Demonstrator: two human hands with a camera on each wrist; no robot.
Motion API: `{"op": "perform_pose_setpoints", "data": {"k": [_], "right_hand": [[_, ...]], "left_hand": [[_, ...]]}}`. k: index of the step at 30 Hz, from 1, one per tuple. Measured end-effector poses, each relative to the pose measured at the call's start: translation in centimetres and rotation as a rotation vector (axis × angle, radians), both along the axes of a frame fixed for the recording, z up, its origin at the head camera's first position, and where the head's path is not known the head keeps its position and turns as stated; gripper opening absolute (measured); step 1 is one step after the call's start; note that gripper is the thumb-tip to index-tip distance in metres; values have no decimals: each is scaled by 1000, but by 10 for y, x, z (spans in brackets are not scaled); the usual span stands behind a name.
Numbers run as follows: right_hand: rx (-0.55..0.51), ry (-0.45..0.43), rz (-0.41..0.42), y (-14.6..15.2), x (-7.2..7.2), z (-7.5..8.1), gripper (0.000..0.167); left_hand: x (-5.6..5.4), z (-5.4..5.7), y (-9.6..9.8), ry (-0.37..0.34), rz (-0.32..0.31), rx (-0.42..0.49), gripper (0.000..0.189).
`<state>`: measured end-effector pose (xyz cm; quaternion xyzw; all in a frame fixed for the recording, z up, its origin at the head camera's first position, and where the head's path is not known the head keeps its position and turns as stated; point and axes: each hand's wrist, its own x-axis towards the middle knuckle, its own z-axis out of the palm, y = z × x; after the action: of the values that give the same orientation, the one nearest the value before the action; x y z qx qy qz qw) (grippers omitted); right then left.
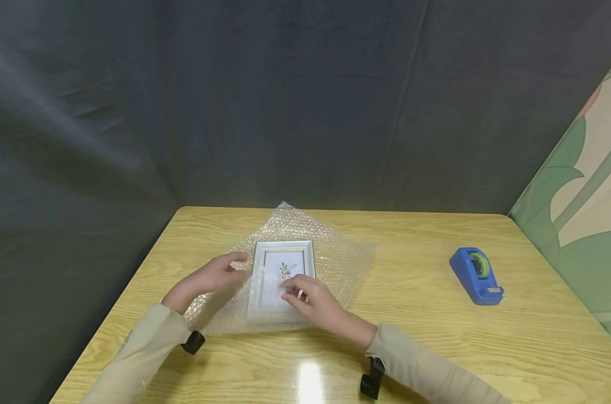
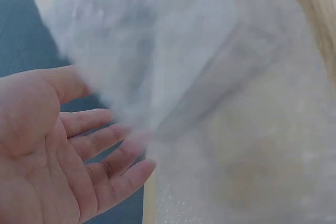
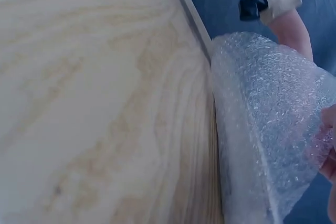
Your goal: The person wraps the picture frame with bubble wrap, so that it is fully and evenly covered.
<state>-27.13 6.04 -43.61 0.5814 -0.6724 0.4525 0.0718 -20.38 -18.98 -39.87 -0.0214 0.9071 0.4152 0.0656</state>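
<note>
A silver-white picture frame [image 1: 283, 245] with a small floral print lies face up on a diamond-laid sheet of bubble wrap [image 1: 343, 258]. The sheet's near part is lifted and folded over the frame's lower half. My right hand [image 1: 317, 303] pinches that flap above the print; at the right wrist view's edge its fingers [image 3: 331, 124] show partly against the bubble wrap [image 3: 273, 98]. To the frame's left hovers my left hand [image 1: 216, 276], fingers spread and loosely bent. In the left wrist view the left hand [image 2: 68, 150] is partly behind the blurred wrap, gripping nothing visible.
A blue tape dispenser [image 1: 474, 278] with a greenish tape roll stands at the right of the wooden table [image 1: 411, 331]. Dark cloth [image 1: 295, 112] hangs behind and on the left. A leaf-patterned panel [image 1: 583, 213] borders the right side.
</note>
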Motion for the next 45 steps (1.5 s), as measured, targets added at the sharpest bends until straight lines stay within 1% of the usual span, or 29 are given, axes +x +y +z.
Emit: {"op": "perform_pose_setpoints", "data": {"k": [3, 6, 9, 13, 16, 20, 24, 26, 31, 36, 40, 45], "right_hand": [[3, -62, -37, -3, -7, -3, 15], [2, -106, -70, -6, -15, -7, 16], [9, -135, -95, -9, -23, -11, 14], [35, -181, -137, -12, -29, -15, 14], [55, -215, -160, -15, -33, -20, 15], [96, -244, -189, -17, -36, -28, 16], [131, -282, -224, -18, -37, -31, 16], [144, -291, -241, -18, -37, -32, 17], [182, -265, -281, -20, -37, -32, 19], [202, -261, -300, -23, -37, -33, 21], [203, -254, -308, -24, -36, -31, 23], [191, -229, -323, -25, -34, -29, 23]], "left_hand": [[-1, 0, -1, 23, 25, -19, 54], [-3, -2, 0, 45, 68, -40, 51], [-4, -5, 1, 56, 109, -62, 48], [-5, -8, 3, 52, 159, -65, 46], [-5, -10, 5, 62, 175, -53, 46], [-7, -14, 6, 87, 177, -38, 46], [-9, -20, 7, 77, 179, -32, 48], [-9, -23, 8, 71, 180, -27, 49], [-11, -30, 11, 63, 196, -21, 52], [-11, -37, 14, 46, 208, -20, 58], [-12, -43, 15, 49, 206, -12, 59], [-13, -51, 19, 70, 191, 12, 58]]}}
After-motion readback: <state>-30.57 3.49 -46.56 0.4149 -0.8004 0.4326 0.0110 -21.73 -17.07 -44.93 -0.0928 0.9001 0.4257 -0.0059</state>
